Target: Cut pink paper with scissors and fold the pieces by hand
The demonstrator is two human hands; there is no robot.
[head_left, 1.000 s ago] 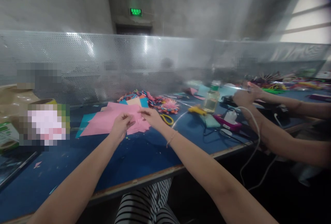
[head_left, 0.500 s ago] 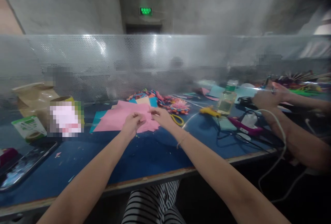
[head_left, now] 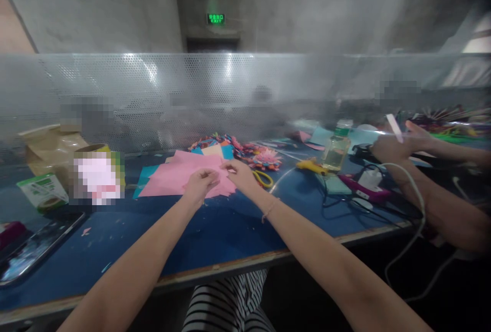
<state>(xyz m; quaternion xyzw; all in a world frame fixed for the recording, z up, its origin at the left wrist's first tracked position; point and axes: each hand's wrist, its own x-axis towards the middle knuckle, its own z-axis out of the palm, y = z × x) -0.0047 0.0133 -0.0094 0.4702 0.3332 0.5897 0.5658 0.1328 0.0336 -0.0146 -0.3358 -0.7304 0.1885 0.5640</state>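
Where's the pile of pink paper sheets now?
In the head view, the pink pile lies left of centre on the blue tabletop, partly over teal paper, with the bare left hand overlapping its right part.

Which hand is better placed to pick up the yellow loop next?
Probably the right hand: the yellow loop lies close beside it. The left hand is farther off, over the pink paper, with the right in between. Whether either holds anything is hard to tell.

Left hand (head_left: 202, 183) and right hand (head_left: 238, 172) curled close together over pink paper sheets (head_left: 169, 174), blue tabletop (head_left: 230, 229), yellow loop (head_left: 270, 179) beside the right wrist, pink paper flower (head_left: 267, 158) behind, bottle (head_left: 334, 154) and co-worker's hand (head_left: 389, 147) farther right.
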